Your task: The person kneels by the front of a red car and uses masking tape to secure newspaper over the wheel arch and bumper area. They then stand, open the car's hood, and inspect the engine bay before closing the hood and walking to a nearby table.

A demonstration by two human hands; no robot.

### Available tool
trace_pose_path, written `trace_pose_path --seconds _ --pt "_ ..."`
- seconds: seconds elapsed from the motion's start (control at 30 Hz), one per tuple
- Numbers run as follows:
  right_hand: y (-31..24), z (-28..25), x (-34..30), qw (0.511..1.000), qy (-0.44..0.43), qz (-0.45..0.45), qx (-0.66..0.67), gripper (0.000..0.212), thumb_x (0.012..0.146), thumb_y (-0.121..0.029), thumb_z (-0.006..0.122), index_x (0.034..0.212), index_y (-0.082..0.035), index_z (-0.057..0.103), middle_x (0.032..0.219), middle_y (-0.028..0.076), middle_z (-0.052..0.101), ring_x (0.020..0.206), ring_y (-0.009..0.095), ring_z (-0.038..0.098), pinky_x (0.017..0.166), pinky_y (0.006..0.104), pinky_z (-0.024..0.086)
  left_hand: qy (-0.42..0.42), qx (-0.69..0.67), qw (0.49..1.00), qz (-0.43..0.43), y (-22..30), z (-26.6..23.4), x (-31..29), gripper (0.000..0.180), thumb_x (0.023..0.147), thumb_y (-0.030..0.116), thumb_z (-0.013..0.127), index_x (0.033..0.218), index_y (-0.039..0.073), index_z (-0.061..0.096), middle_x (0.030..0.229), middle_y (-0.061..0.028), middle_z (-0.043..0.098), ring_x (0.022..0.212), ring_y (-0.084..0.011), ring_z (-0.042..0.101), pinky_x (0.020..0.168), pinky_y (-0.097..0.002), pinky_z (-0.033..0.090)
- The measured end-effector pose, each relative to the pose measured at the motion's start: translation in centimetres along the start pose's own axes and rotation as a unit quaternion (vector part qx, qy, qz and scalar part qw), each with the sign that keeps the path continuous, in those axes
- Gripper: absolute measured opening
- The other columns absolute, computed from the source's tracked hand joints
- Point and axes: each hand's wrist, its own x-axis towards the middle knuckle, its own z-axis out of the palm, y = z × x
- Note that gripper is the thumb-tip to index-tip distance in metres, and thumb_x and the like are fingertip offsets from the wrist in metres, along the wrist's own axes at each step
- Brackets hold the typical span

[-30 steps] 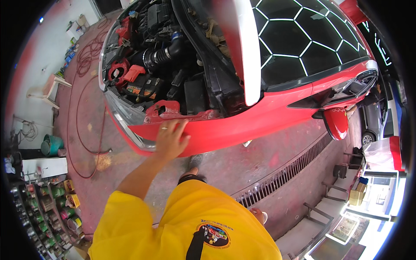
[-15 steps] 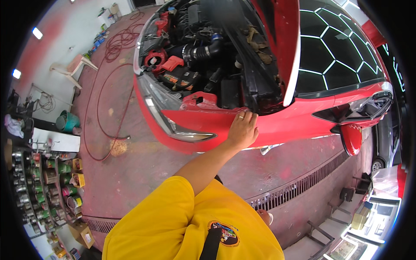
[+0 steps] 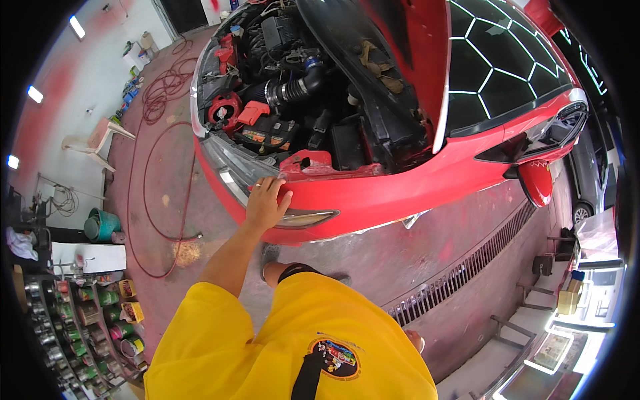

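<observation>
A red car (image 3: 400,193) stands in front of me with its hood (image 3: 417,60) raised and its engine bay (image 3: 287,80) exposed. My left hand (image 3: 269,203) rests on the front corner, where the fender meets the headlight (image 3: 237,170). Its fingers lie flat and a little apart, with a ring on one. Low beside my yellow shirt, a small part of my right hand (image 3: 415,339) shows next to a white band. The fingers of that hand are mostly hidden. Close to my left hand, inside the bay, are a battery (image 3: 270,133) and a red cover (image 3: 253,112).
A red hose (image 3: 147,200) lies coiled and looped on the floor at left, near a pale plastic chair (image 3: 97,143). Shelves of cans (image 3: 83,313) stand at lower left. A floor grate (image 3: 460,277) runs past on the right, by a bench (image 3: 513,333).
My left hand has slid left along the fender edge, from beside the hood's base to the headlight corner. My body has shifted, and a foot now shows below the bumper.
</observation>
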Motion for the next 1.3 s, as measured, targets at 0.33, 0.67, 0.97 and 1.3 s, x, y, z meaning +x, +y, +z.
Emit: trace_pose_path --seconds 0.33,0.67,0.97,1.3 --pt "7.2 10.2 -6.4 0.969 -0.017 -0.203 -0.140 0.029 0.093 -0.025 0.073 0.115 -0.007 0.078 0.096 0.013 0.078 0.084 0.030 0.076 0.073 0.0433 0.060 -0.055 0.119 0.980 -0.152 -18.9 -7.6 -6.6 0.023 0.097 0.030 0.073 0.102 0.007 0.078 0.105 -0.0162 0.074 0.106 -0.0396 0.066 0.094 -0.0508 0.052" --pt "-22.4 13.1 -12.4 0.999 -0.002 -0.023 -0.023 0.042 0.092 -0.035 0.079 0.126 -0.010 0.076 0.086 0.012 0.077 0.080 0.026 0.074 0.073 0.0418 0.055 -0.053 -0.085 0.991 -0.086 -13.8 -7.3 -0.9 0.021 0.094 0.028 0.077 0.101 0.009 0.075 0.105 -0.0134 0.074 0.100 -0.0381 0.069 0.091 -0.0498 0.053" --pt "-15.0 14.9 -20.0 0.993 0.030 0.045 -0.102 0.046 0.092 -0.041 0.078 0.126 -0.010 0.076 0.088 0.016 0.078 0.083 0.031 0.076 0.077 0.0444 0.058 -0.160 -0.178 0.958 0.158 -2.0 -1.1 -0.7 0.081 0.093 0.035 0.076 0.158 0.002 0.042 0.153 -0.0277 0.045 0.143 -0.0462 0.044 0.122 -0.0589 0.034" --pt "-11.1 16.9 -23.7 0.993 -0.017 0.094 -0.068 0.046 0.092 -0.040 0.078 0.125 -0.009 0.076 0.088 0.017 0.078 0.083 0.031 0.077 0.077 0.0444 0.059 -0.230 -0.203 0.945 0.115 3.3 2.4 4.4 0.081 0.096 0.032 0.071 0.163 0.002 0.037 0.161 -0.0273 0.043 0.146 -0.0420 0.046 0.123 -0.0526 0.036"
